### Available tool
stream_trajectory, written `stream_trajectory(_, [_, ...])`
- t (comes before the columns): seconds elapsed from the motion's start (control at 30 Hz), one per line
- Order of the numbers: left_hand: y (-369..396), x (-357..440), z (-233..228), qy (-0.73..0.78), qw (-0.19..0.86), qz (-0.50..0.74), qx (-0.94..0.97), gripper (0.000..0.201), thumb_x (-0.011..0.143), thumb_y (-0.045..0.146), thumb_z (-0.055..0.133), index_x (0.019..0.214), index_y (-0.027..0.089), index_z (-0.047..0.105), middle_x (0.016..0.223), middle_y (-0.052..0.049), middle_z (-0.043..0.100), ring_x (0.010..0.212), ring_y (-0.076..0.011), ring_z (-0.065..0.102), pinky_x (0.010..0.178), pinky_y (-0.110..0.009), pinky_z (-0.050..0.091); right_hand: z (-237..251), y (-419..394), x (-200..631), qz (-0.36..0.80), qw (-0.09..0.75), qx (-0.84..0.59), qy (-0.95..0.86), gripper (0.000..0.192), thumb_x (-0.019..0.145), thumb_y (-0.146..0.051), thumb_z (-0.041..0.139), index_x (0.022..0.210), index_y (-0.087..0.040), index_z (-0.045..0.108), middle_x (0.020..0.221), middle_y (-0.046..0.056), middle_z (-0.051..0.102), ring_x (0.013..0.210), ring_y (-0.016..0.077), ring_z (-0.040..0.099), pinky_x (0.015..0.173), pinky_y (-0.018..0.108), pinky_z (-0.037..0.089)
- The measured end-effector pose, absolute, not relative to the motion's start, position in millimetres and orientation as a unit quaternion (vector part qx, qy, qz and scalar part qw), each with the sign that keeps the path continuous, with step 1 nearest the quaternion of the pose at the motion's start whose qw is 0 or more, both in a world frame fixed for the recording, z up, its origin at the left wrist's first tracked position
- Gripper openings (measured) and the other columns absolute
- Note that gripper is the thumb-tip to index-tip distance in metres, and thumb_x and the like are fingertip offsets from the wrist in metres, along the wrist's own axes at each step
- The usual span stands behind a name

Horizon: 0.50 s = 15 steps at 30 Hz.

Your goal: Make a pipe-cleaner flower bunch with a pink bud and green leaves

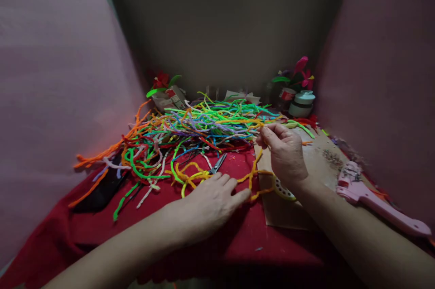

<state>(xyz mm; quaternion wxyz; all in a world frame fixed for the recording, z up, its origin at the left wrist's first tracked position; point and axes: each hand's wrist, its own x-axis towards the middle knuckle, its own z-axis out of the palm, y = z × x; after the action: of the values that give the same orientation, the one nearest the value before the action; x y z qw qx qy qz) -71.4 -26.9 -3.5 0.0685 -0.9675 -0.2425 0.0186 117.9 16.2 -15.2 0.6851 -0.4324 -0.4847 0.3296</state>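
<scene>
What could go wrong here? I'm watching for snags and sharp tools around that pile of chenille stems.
1. The orange stem pinched in the right hand runs back under the tangled pile; pulling may drag other stems along.
2. The scissors lie half buried just ahead of the left hand, so its fingers could meet the blades.
3. The pink glue gun sits near the table's right edge, close to the right forearm.

Red-clothed table (238, 243) carrying a sprawling pile of colourful pipe cleaners (204, 128), scissors (218, 163) lying beside them, cardboard sheet (288, 214) resting at right, pink glue gun (374, 200) lying near its edge, white jars (302, 103) standing behind
</scene>
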Motion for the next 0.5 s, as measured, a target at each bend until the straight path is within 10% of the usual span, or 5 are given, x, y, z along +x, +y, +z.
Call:
stream_trajectory(0.27, [51.0,-76.2,-10.3,-0.282,0.214,-0.037,-0.934,0.038,0.088,0.013,0.035,0.124,0.014,0.047,0.101,-0.013,0.058,0.094,-0.0229,0.054,0.085,-0.039,0.039,-16.9,14.3,113.2,0.334,0.686,-0.418,-0.494,0.013,0.076,-0.029,0.058,0.069,-0.018,0.058,0.057,-0.002,0.056,0.053,0.0107,0.047,0.054,0.025,0.037])
stream_trajectory(0.5, [57.5,-82.3,9.1,-0.276,-0.029,-0.064,-0.959,0.055,0.079,0.028,0.056,0.131,0.02,0.04,0.125,-0.01,0.048,0.113,-0.0233,0.045,0.094,-0.036,0.037,-20.7,11.3,108.1,0.376,0.67,-0.391,-0.506,0.012,0.077,-0.026,0.058,0.068,-0.018,0.059,0.058,-0.001,0.057,0.056,0.0112,0.049,0.058,0.025,0.038])
